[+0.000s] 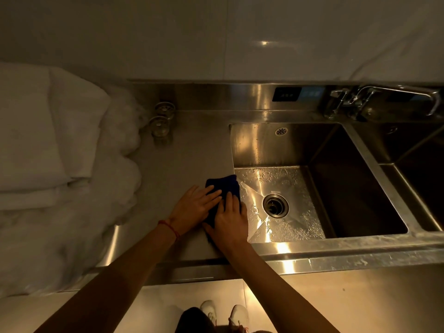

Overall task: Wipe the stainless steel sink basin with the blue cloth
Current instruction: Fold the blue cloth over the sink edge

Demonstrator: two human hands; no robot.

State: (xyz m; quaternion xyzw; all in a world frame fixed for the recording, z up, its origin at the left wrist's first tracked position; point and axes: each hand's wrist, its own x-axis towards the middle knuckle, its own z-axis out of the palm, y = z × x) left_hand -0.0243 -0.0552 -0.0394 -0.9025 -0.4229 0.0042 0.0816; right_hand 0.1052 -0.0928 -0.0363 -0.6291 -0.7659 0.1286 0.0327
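- On the back splash above the basin: a small dark rectangular label (286,94) and a pale blue one beside it (311,93); both carry writing too small and blurred to read.
- Glossy pale wall panels (168,32), the largest surface, run behind the counter and catch one spot of light.
- Brushed stainless steel counter (192,150), dimly lit, spans the width of the view, with a raised back splash and a reflective front edge.
- Heap of folded white towels and fluffy white cloth (48,145) covers the counter's left end.
- Rectangular stainless steel sink basin (288,145) is sunk into the counter right of centre; its floor is wet and beaded with droplets, creased toward a round metal drain (275,205); a small round overflow fitting (281,131) sits on the back wall. A second basin (418,169) adjoins at the right.
- Chrome swivel tap (374,99) is mounted on the back splash between the basins.
- Pale tiled floor (360,304) below, with two white shoes (224,312).
- Dark blue folded cloth (222,188) lies on the counter, just left of the basin.
- Left hand (194,207), red cord at the wrist, lies flat, fingers (212,195) extended and together, pressing the cloth's left part.
- Right hand (229,221) lies flat, fingers straight, on the cloth's right part at the rim.
- Two clear drinking glasses (161,123) stand near the back splash, beside the towels.
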